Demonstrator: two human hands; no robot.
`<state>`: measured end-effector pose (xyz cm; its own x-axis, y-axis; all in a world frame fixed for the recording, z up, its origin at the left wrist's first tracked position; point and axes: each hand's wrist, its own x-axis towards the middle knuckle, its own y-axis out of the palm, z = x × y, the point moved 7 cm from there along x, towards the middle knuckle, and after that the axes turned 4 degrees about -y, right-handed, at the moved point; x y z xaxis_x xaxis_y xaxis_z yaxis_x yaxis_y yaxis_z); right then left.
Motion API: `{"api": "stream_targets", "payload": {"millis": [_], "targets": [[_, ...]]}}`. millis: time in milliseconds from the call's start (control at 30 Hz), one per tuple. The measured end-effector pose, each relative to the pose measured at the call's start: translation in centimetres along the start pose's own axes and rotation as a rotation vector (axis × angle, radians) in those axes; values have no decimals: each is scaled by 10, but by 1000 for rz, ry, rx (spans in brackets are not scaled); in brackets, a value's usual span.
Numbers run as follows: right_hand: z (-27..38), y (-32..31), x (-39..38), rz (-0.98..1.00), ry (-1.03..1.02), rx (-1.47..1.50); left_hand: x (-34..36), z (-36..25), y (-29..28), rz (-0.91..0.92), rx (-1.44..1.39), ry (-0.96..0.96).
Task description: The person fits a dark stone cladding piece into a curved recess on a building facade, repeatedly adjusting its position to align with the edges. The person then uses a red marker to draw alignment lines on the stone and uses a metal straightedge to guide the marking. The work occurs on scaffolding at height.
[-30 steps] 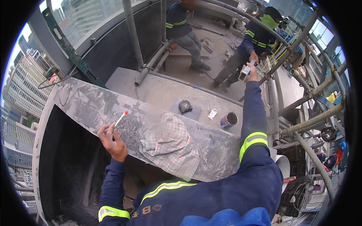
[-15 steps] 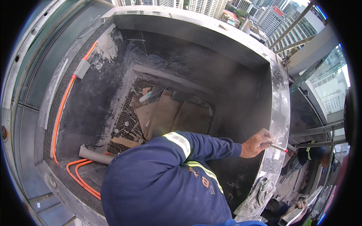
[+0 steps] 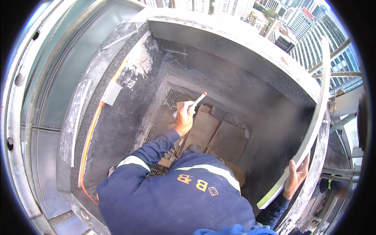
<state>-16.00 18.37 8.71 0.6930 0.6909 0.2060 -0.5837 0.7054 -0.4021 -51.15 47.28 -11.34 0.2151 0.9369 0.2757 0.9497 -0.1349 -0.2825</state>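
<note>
My left hand (image 3: pixel 184 118) is raised over the middle of a deep, dark-walled pit, closed round a slim white marker (image 3: pixel 199 99) with a red end pointing up and right. At the right, my right hand (image 3: pixel 296 176) grips a long pale straightedge bar (image 3: pixel 315 125). Its thumb lies on the near side; part of the fingers is hidden behind the bar. The bar stands at a slant along the pit's right wall, its lower end showing yellow-green. It looks bowed near the lens rim.
Cardboard sheets (image 3: pixel 203 125) and scraps lie on a grid mat at the pit's bottom. Orange conduit (image 3: pixel 89 143) with a grey box (image 3: pixel 112 93) runs along the left wall. Metal scaffold pipes (image 3: pixel 335 74) stand around. Another person (image 3: pixel 336 188) is beyond the right rim, above a city drop.
My left hand has moved from the right rim to above the pit, still holding the marker. The bar, low at the right before, is now raised upright in my right hand.
</note>
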Motion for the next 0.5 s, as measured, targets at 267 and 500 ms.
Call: {"api": "stream_targets", "payload": {"millis": [267, 500], "targets": [[52, 244, 115, 588, -183, 310, 40, -14, -5, -175, -155, -70], [98, 409, 174, 852, -355, 547, 10, 12, -72, -451, 73, -245]]}}
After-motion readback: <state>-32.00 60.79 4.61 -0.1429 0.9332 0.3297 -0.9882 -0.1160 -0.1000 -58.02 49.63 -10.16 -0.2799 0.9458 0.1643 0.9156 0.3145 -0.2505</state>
